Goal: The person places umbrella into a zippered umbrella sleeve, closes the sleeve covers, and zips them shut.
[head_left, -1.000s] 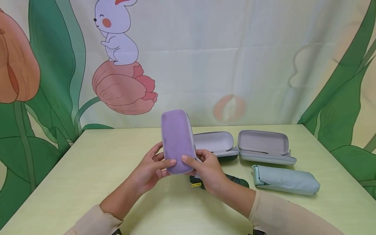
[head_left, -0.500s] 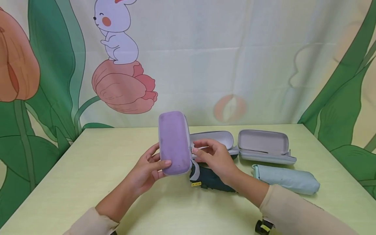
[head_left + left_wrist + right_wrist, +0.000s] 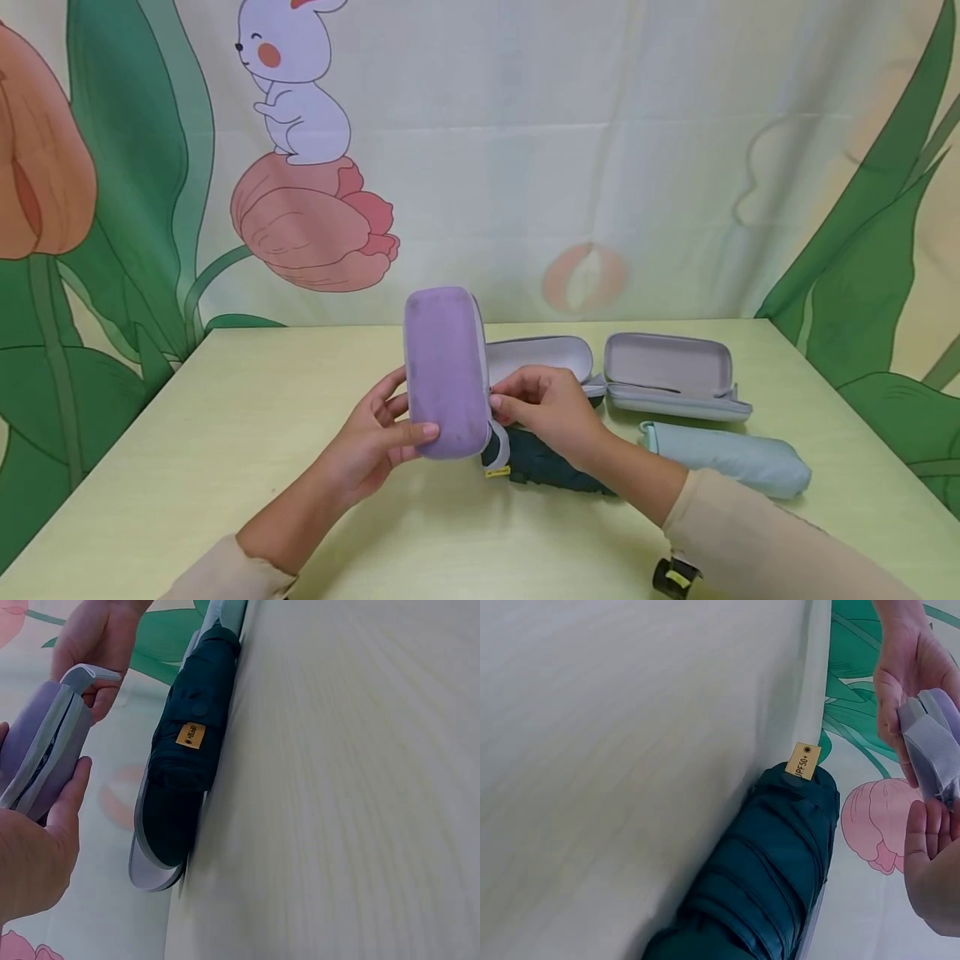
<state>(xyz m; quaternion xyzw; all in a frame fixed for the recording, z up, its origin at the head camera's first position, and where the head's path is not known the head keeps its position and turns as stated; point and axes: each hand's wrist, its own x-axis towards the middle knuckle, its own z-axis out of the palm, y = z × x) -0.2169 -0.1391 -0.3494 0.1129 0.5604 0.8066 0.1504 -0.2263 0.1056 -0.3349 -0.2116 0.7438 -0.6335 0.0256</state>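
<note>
A purple zip case point(image 3: 446, 375) is held upright above the table, its broad face toward me. My left hand point(image 3: 378, 433) grips its lower left side, with the thumb across the front and the fingers behind. At the right edge my right hand point(image 3: 555, 412) pinches the zipper pull, which is mostly hidden by the fingertips. A grey strap loop point(image 3: 501, 446) hangs from the case's lower right corner. The left wrist view shows the zipper point(image 3: 49, 750) running along the case's side with a dark line in it; how far it is undone I cannot tell.
Behind the right hand lies a dark green folded umbrella point(image 3: 551, 462) with a yellow tag. A light green folded umbrella point(image 3: 723, 458) lies to its right. Two cases stand open behind them, a grey one point(image 3: 667, 367) and a partly hidden one point(image 3: 540, 354), on the pale table point(image 3: 225, 442).
The right hand has left the front of the case, moved to its right edge and pinched there. The strap loop has come into view. The case has lowered slightly in the left hand.
</note>
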